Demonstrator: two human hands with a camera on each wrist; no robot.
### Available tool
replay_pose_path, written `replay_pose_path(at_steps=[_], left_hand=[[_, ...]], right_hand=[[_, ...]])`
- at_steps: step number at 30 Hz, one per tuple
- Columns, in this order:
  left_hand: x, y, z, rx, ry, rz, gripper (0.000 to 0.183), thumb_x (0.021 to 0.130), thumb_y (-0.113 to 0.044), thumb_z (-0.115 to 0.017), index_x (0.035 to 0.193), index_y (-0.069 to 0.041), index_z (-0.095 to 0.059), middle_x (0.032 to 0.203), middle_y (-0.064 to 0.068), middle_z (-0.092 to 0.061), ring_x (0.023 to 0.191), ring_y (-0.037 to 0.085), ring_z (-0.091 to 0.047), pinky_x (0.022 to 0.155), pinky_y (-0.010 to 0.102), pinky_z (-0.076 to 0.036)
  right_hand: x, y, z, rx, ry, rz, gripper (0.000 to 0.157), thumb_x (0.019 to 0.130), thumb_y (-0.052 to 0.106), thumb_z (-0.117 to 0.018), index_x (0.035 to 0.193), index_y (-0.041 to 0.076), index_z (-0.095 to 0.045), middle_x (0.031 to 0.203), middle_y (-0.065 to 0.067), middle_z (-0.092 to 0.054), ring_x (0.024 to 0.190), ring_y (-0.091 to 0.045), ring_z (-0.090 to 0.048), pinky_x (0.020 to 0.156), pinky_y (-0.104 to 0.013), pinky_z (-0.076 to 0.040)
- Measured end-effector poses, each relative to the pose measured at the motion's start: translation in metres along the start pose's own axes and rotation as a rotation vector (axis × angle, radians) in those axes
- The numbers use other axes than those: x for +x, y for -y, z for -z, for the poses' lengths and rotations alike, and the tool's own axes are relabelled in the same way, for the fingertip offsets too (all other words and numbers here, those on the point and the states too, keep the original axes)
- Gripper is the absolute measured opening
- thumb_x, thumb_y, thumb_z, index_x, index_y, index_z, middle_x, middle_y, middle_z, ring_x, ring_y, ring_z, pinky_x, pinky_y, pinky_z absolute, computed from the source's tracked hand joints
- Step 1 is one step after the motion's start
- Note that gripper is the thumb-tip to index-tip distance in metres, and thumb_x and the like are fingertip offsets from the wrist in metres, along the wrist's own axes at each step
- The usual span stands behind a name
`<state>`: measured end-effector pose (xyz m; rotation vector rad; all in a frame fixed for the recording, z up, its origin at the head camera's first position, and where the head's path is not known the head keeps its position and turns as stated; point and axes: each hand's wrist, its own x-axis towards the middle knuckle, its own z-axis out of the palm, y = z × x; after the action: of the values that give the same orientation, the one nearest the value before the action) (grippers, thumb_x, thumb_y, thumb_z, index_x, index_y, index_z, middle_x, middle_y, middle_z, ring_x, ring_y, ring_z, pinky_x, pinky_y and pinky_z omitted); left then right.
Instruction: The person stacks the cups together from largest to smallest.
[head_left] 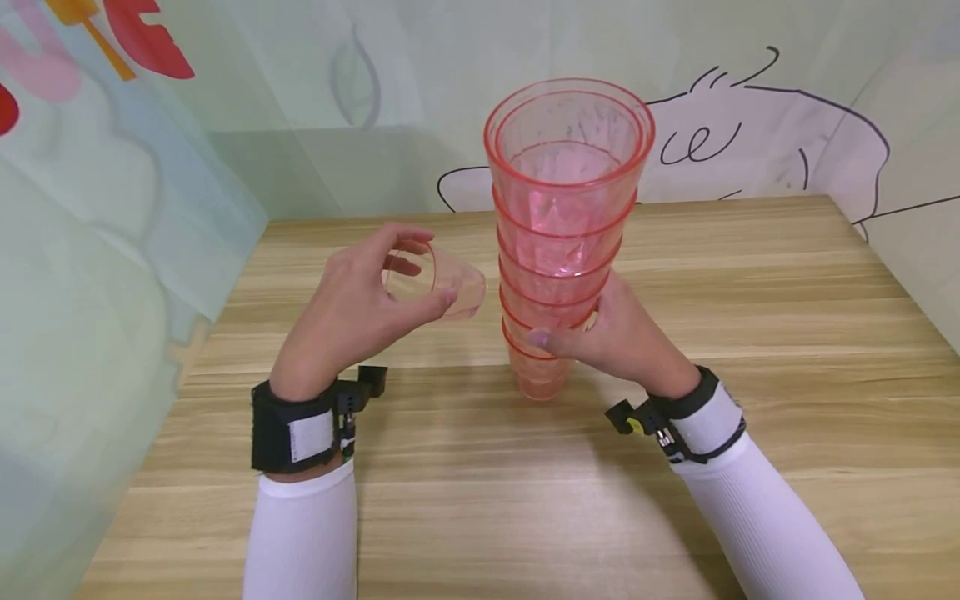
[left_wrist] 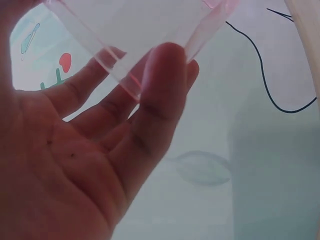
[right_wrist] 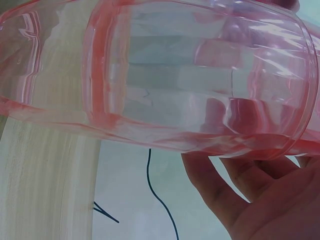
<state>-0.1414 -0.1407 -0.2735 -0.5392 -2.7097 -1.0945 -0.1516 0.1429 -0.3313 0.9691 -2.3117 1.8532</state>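
A tall stack of clear pink plastic cups (head_left: 566, 225) stands nearly upright, mouths up, right of the table's middle. My right hand (head_left: 630, 333) grips it low down, thumb across the near side. In the right wrist view the stacked cups (right_wrist: 175, 75) fill the upper part, with several fingers (right_wrist: 210, 185) below them. Whether the stack's base touches the table cannot be told. To its left, my left hand (head_left: 360, 292) pinches a single clear pink cup (head_left: 461, 287) by its rim. This cup lies sideways, mouth toward the palm and base toward the stack.
The wood-grain table (head_left: 480, 500) extends under both hands. A pale wall covering (head_left: 420, 75) with line drawings rises behind it, and another printed covering (head_left: 90, 250) borders the left side. Each wrist wears a black strap (head_left: 300, 429) with a small camera mount.
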Motion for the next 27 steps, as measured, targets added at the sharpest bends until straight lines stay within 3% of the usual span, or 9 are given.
replay_pose_path(at_steps=[5,12,20,27], left_hand=[[0.0005,-0.0002,-0.0006,-0.006,-0.027,-0.043,0.056,0.084,-0.03,-0.079,0.133,-0.013,-0.059,0.117,0.004,-0.068,0.103,0.022,-0.067,0.082,0.043,-0.053],[0.0014,-0.0002,-0.0015,-0.021,-0.06,-0.083,0.055,0.084,-0.03,-0.079,0.133,-0.014,-0.061,0.119,0.003,-0.067,0.103,0.018,-0.065,0.07,0.038,-0.055],[0.0004,-0.002,-0.0014,-0.034,-0.127,-0.133,0.055,0.083,-0.029,-0.08,0.132,-0.013,-0.061,0.122,-0.002,-0.065,0.104,0.013,-0.063,0.066,0.029,-0.054],[0.0001,-0.0032,-0.0003,-0.043,-0.175,-0.171,0.057,0.082,-0.029,-0.082,0.132,-0.011,-0.061,0.125,-0.006,-0.064,0.104,0.009,-0.063,0.066,0.026,-0.054]], right_hand=[[-0.0009,-0.0007,0.001,-0.013,-0.005,-0.007,0.07,0.077,0.042,-0.086,0.131,0.011,-0.055,0.119,-0.002,-0.067,0.11,-0.02,-0.062,0.104,-0.043,-0.043],[-0.002,-0.0005,0.0019,-0.024,-0.014,-0.012,0.067,0.077,0.035,-0.087,0.13,0.01,-0.056,0.117,-0.002,-0.067,0.109,-0.019,-0.063,0.104,-0.042,-0.044],[-0.0023,-0.0008,0.0019,-0.04,-0.015,-0.016,0.07,0.076,0.042,-0.086,0.13,0.01,-0.056,0.118,-0.001,-0.067,0.11,-0.018,-0.062,0.104,-0.044,-0.043],[-0.0021,-0.0003,0.0021,-0.031,-0.013,-0.021,0.069,0.076,0.04,-0.087,0.13,0.01,-0.056,0.117,-0.002,-0.068,0.109,-0.018,-0.062,0.104,-0.042,-0.043]])
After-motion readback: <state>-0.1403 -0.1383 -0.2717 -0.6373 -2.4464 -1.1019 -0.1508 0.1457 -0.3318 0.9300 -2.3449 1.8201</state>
